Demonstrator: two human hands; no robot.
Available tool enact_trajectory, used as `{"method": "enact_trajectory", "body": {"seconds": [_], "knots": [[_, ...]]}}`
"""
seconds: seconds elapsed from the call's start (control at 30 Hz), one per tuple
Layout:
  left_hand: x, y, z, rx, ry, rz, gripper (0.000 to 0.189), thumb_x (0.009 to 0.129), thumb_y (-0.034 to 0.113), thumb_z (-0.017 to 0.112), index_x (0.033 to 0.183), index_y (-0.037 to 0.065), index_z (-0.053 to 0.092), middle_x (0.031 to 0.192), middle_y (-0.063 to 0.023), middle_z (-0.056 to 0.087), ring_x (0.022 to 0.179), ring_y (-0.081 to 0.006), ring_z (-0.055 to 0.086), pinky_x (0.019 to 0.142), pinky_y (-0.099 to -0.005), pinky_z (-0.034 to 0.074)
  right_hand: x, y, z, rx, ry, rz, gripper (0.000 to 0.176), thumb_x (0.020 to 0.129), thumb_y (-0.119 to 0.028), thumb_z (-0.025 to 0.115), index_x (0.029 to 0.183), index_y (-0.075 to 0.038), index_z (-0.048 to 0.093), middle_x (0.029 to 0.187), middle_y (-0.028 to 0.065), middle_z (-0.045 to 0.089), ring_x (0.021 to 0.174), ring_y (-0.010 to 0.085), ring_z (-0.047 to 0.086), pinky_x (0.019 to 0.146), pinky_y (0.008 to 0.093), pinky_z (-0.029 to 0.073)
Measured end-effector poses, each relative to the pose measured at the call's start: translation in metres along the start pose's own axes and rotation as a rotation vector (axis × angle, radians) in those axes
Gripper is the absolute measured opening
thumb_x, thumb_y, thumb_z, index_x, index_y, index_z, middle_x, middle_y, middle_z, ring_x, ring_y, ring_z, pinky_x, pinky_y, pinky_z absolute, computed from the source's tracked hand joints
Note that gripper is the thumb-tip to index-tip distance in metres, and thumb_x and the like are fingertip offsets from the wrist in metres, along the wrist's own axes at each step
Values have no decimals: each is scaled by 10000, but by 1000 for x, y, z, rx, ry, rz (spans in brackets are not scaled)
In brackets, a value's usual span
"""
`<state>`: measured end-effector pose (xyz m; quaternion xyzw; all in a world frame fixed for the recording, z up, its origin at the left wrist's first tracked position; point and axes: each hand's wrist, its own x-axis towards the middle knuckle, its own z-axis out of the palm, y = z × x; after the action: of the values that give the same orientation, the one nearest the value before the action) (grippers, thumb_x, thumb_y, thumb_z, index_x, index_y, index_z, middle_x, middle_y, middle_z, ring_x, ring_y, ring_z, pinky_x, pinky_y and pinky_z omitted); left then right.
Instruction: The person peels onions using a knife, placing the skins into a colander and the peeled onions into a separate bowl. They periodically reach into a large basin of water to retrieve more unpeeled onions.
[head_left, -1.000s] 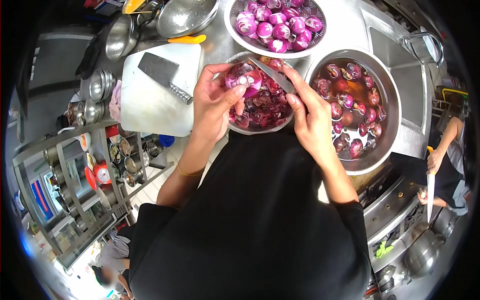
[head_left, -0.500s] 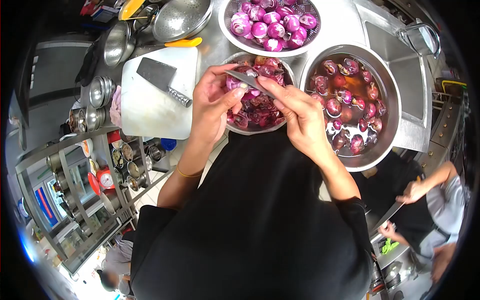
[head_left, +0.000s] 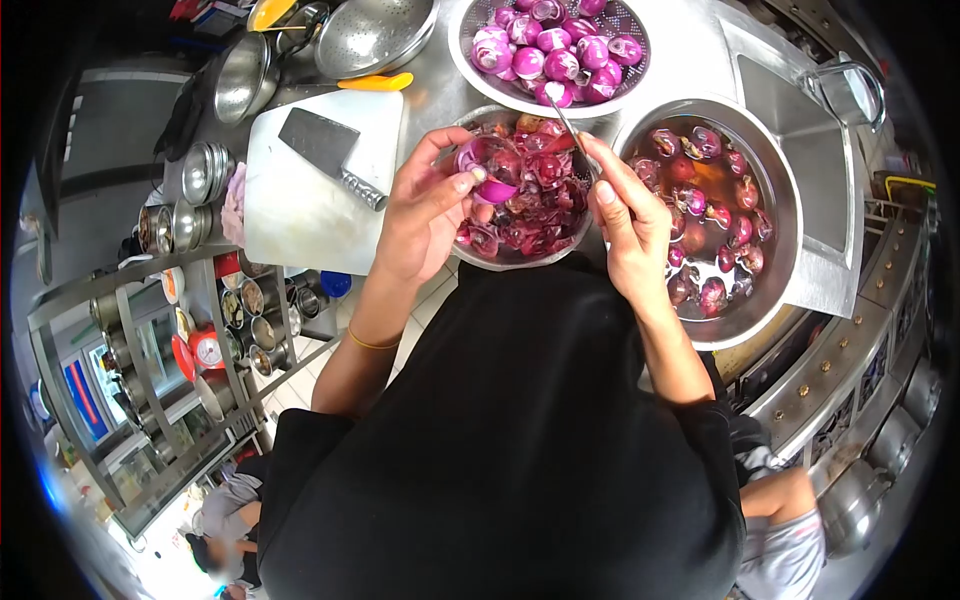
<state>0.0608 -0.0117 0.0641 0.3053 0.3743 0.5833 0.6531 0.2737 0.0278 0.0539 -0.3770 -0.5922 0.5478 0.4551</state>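
My left hand (head_left: 430,205) grips a partly peeled red onion (head_left: 497,185) between thumb and fingers. Smooth purple flesh shows along its lower side. Closed around a small knife (head_left: 565,116), my right hand (head_left: 632,215) is a little to the right of the onion, with the blade pointing up and away and apart from it. A strip of dark red skin lies close to the blade. Under both hands stands a metal bowl (head_left: 520,266) full of loose red onion skins.
Peeled onions fill a colander (head_left: 462,70) at the back. To the right, unpeeled onions float in a basin (head_left: 792,235) of brownish water beside a sink (head_left: 775,85). A cleaver (head_left: 318,140) lies on a white cutting board (head_left: 290,220). Other people stand behind at both sides.
My right hand has moved right, taking the knife off the onion and turning its blade upward. The co-worker with a long knife at right has moved mostly out of view.
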Motion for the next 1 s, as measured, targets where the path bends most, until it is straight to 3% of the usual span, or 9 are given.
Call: {"method": "enact_trajectory", "body": {"seconds": [0.1,0.2,0.33,0.37,0.67,0.8,0.93,1.0], "knots": [[0,3,1,-122,36,-52,340,892,80,539,1210,39,425,1046,-98,577,884,-159,582,655,-295,500,1,-4,-5,-144,-136,-163,377,914,-51,508,1289,-21,519,1270,154,570,1200,274,536,1013,339,396],[2,2,2,-247,87,-86,309,902,89,519,1193,30,430,1054,-101,580,879,-168,589,648,-306,508,-1,-17,6,-188,-219,-113,454,883,-42,534,1333,-69,478,1275,150,561,1194,307,530,1003,357,414],[2,-4,2,-290,107,-80,314,898,74,531,1194,49,427,1060,-103,583,885,-172,592,653,-314,512,0,-6,10,-353,-202,-238,524,859,-43,557,1364,-126,448,1218,151,591,1059,341,599,858,371,508],[1,-5,3,-213,117,-42,315,898,67,535,1193,63,427,1063,-102,583,896,-171,589,656,-313,511,0,-7,10,-392,-192,-240,526,858,-45,558,1363,-147,453,1166,157,614,949,350,634,761,377,531],[3,-7,5,-47,147,56,324,887,24,540,1184,81,424,1052,-98,583,892,-162,577,678,-307,499,4,-10,12,-414,-194,-110,479,872,-63,551,1335,-168,487,1098,183,629,896,367,636,720,397,527],[3,-8,3,24,152,72,310,891,24,522,1179,68,418,1040,-104,585,857,-169,580,672,-308,495,2,-5,19,-385,-166,-204,474,877,-64,548,1334,-176,490,1068,183,636,856,368,640,692,399,523],[1,-11,8,18,136,75,288,899,24,512,1168,69,420,1031,-95,578,845,-161,578,651,-296,496,5,-2,22,-393,-210,-164,479,873,-48,547,1327,-196,505,839,131,619,719,327,624,618,383,503],[2,-10,13,-23,207,47,337,851,-31,584,1132,83,437,1018,-78,553,814,-138,581,602,-261,505,6,-3,22,-402,-219,-171,475,872,-42,545,1319,-200,517,761,112,589,672,310,610,594,378,494]]}}
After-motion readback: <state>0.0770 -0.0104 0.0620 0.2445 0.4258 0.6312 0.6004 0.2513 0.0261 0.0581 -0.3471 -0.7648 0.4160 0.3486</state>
